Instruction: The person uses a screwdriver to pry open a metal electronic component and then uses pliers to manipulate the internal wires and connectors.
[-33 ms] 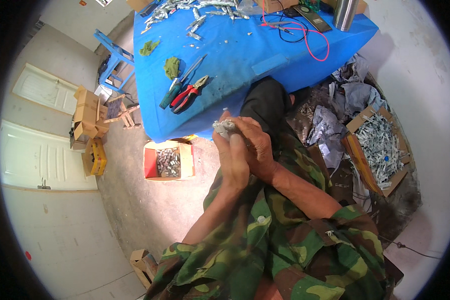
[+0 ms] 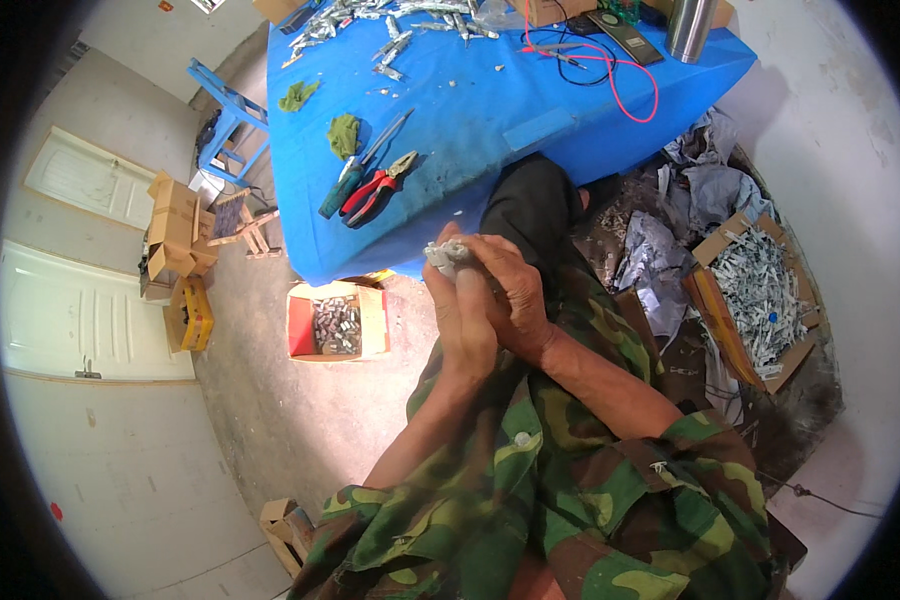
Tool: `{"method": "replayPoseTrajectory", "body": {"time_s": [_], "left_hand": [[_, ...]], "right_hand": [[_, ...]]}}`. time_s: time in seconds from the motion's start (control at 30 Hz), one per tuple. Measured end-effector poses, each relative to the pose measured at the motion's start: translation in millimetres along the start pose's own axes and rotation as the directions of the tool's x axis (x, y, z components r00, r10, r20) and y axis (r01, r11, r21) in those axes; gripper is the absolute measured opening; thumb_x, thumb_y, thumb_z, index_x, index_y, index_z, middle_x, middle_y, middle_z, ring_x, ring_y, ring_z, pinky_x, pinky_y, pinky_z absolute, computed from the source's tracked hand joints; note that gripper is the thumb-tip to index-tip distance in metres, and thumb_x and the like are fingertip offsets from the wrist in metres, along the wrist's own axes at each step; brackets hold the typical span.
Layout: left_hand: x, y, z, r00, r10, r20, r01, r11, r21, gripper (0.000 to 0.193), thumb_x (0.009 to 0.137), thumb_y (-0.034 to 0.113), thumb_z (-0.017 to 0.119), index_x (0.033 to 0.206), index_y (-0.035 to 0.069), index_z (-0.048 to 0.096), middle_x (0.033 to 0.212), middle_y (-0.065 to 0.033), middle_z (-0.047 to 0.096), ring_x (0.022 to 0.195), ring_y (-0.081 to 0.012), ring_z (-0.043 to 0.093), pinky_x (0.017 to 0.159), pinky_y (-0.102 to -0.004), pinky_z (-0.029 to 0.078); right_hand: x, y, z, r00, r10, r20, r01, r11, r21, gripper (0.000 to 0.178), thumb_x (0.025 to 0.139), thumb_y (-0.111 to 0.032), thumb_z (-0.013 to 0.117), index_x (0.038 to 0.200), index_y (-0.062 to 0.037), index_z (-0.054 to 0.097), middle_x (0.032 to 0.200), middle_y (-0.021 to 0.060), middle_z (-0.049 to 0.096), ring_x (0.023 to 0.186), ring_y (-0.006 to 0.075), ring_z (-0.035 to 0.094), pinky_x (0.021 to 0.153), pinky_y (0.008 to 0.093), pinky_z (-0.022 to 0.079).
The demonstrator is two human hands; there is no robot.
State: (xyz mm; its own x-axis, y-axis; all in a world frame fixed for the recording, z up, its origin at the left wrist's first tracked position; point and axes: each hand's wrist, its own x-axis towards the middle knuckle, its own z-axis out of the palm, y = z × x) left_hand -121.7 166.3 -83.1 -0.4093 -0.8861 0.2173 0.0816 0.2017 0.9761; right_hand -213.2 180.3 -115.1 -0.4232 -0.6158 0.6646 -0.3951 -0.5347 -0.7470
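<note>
Both my hands are together just off the near edge of the blue-covered table. My left hand (image 2: 463, 325) and my right hand (image 2: 510, 290) are closed round a small, rough, whitish-grey piece (image 2: 448, 256). Its kind is not clear, and the fingers hide most of it. Just beyond the fingertips a tiny white bit (image 2: 457, 212) shows against the blue cloth. On the table ahead and to the left lie red-handled pliers (image 2: 378, 190) beside a screwdriver (image 2: 344, 186) with a dark green handle. A crumpled green cloth (image 2: 343, 135) lies by them.
Several slim silvery pieces (image 2: 394, 50) are strewn over the blue table cover (image 2: 450, 110). Farther right are a pink cable (image 2: 620, 95) and a steel flask (image 2: 690, 30). Floor cartons hold metallic cylinders (image 2: 337, 325) on the left and white strips (image 2: 757, 290) on the right.
The tiny white bit beyond my fingertips sits slightly higher and farther right. My fingers have shifted a little round the whitish-grey piece.
</note>
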Motion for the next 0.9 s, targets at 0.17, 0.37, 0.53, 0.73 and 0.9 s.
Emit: {"method": "replayPoseTrajectory", "body": {"time_s": [0.17, 0.37, 0.53, 0.73, 0.9], "left_hand": [[7, -12, -14, 0.998, 0.065, -0.001, -0.064, 0.992, 0.112, 0.046, 0.11, 0.017, 0.034, 0.151, -0.004, 0.037, 0.149, -0.0169, 0.047, 0.133, -0.0244, 0.048, 0.115, -0.0353, 0.036], [3, -8, -27, 1.0, 0.004, -0.007, -0.003, 0.997, 0.08, 0.034, 0.112, 0.016, 0.037, 0.138, -0.002, 0.05, 0.129, -0.0131, 0.059, 0.115, -0.0203, 0.059, 0.101, -0.0336, 0.05], [0, -6, -36, 0.998, 0.056, 0.021, -0.058, 0.989, 0.134, 0.029, 0.111, 0.017, 0.042, 0.13, -0.001, 0.053, 0.116, -0.011, 0.062, 0.101, -0.0172, 0.061, 0.089, -0.0334, 0.055], [1, 4, -41, 1.0, -0.023, -0.009, 0.024, 0.997, 0.07, 0.028, 0.109, 0.017, 0.047, 0.127, -0.002, 0.057, 0.112, -0.0101, 0.067, 0.096, -0.0155, 0.065, 0.087, -0.0307, 0.054], [8, 14, -47, 0.994, -0.041, -0.101, 0.041, 0.999, 0.002, 0.027, 0.109, 0.02, 0.052, 0.122, -0.002, 0.058, 0.105, -0.0119, 0.069, 0.086, -0.0154, 0.066, 0.073, -0.0296, 0.056]], "right_hand": [[8, -10, 1, 0.999, 0.029, -0.041, -0.033, 0.996, -0.085, 0.031, 0.086, -0.004, 0.07, 0.117, -0.0027, 0.07, 0.105, 0.0142, 0.074, 0.094, 0.0339, 0.07, 0.086, 0.0409, 0.052], [10, -4, -3, 0.996, -0.004, -0.091, -0.013, 0.983, -0.185, 0.036, 0.078, 0.003, 0.075, 0.112, -0.0041, 0.072, 0.106, 0.0121, 0.074, 0.095, 0.032, 0.071, 0.088, 0.0409, 0.053], [10, -6, -6, 0.996, -0.015, -0.087, -0.001, 0.982, -0.189, 0.037, 0.074, 0.005, 0.077, 0.11, -0.0048, 0.073, 0.106, 0.0114, 0.074, 0.096, 0.0321, 0.071, 0.088, 0.0406, 0.054], [9, -4, -5, 0.996, 0.019, -0.089, -0.032, 0.99, -0.138, 0.037, 0.074, 0.005, 0.079, 0.108, -0.0048, 0.072, 0.105, 0.0108, 0.073, 0.095, 0.0313, 0.07, 0.085, 0.0398, 0.054], [7, -3, -3, 0.994, 0.059, -0.092, -0.066, 0.995, -0.078, 0.038, 0.073, 0.006, 0.081, 0.108, -0.0052, 0.071, 0.103, 0.0109, 0.071, 0.093, 0.0309, 0.07, 0.083, 0.0391, 0.054]]}}
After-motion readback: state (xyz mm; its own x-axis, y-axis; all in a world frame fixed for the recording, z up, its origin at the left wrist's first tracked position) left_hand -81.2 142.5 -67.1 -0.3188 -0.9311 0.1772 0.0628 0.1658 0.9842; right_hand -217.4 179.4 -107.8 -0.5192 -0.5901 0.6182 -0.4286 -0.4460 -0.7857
